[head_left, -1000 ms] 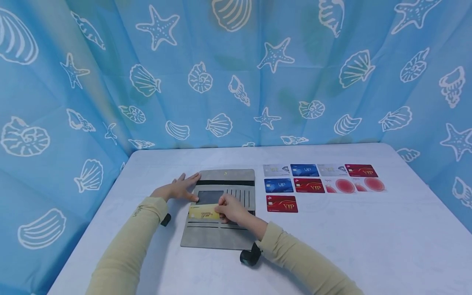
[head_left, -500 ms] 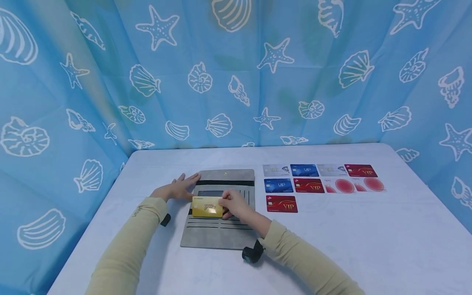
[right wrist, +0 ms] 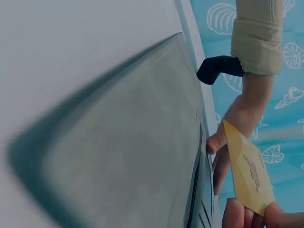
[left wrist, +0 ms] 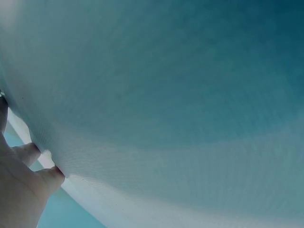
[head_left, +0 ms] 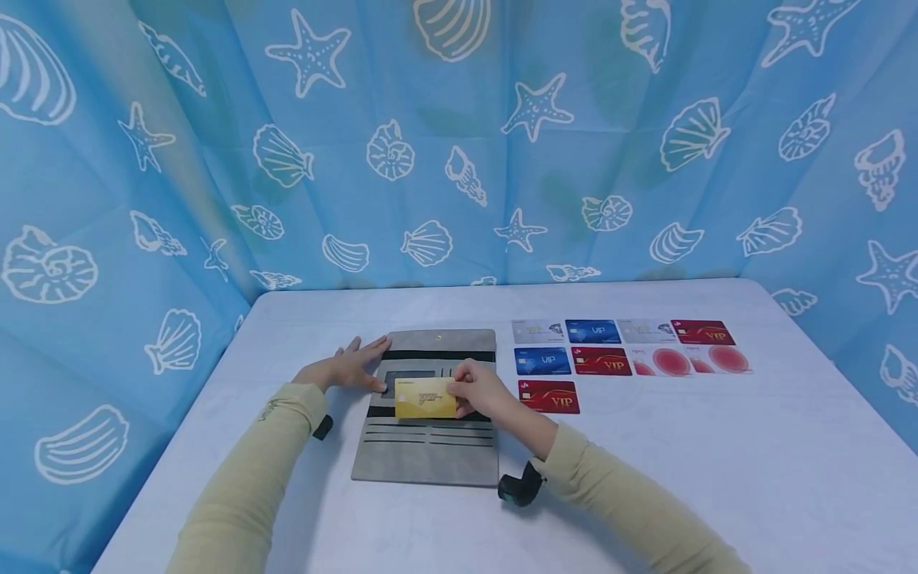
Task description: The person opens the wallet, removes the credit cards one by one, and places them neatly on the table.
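A grey wallet [head_left: 425, 466] lies opened flat on the white table, its card slots and a dark clear window facing up. My right hand [head_left: 484, 392] pinches a gold card [head_left: 426, 398] by its right end, above the middle of the wallet. In the right wrist view the gold card [right wrist: 248, 167] stands off the wallet's surface, thumb and fingers [right wrist: 234, 213] at its lower edge. My left hand [head_left: 349, 366] rests with spread fingers at the wallet's upper left edge. The left wrist view shows that hand [left wrist: 21, 183] at the left, fingertips down on the table.
To the right of the wallet, several cards lie in rows: silver, blue [head_left: 591, 331], red [head_left: 548, 396] and white with pink circles [head_left: 670, 361]. A blue curtain [head_left: 459, 143] with shell prints hangs behind the table [head_left: 645, 494]. Dark wrist cameras [head_left: 520, 484] sit under the sleeves.
The gold card has come up off the wallet's lower slots and moved rightward and slightly away with my right hand. My left hand stays in place.
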Tool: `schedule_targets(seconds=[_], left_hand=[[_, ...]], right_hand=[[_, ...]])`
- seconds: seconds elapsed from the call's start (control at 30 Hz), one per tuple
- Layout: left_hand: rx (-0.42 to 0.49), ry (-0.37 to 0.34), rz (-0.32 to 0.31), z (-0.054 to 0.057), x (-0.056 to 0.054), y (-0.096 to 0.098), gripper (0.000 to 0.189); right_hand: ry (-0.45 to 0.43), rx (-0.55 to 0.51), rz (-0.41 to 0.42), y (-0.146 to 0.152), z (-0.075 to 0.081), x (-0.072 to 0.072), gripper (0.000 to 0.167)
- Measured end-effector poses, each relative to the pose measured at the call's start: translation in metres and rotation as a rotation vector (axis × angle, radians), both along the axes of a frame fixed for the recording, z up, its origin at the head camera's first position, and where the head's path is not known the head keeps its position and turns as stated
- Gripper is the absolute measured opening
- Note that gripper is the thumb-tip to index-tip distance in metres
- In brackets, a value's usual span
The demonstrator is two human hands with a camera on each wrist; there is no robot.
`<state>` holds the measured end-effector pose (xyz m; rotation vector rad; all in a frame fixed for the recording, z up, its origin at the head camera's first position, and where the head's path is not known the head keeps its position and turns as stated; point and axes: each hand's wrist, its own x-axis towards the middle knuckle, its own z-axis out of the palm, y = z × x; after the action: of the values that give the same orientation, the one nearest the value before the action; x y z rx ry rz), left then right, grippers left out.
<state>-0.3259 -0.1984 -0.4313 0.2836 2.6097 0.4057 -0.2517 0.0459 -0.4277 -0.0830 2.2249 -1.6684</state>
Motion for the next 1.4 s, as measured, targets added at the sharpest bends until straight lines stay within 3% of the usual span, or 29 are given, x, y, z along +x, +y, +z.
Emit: schedule_targets(seconds=[0.73, 1.4], left_hand=[[0.073, -0.016, -0.032, 0.002, 0.002, -0.005, 0.094], [0.069, 0.001, -0.053, 0.002, 0.003, -0.004, 0.093]], right_hand=[[-0.017, 0.042, -0.085, 0.060, 0.001, 0.010, 0.009], [-0.044, 0.100, -0.129, 0.107, 0.011, 0.012, 0.015]])
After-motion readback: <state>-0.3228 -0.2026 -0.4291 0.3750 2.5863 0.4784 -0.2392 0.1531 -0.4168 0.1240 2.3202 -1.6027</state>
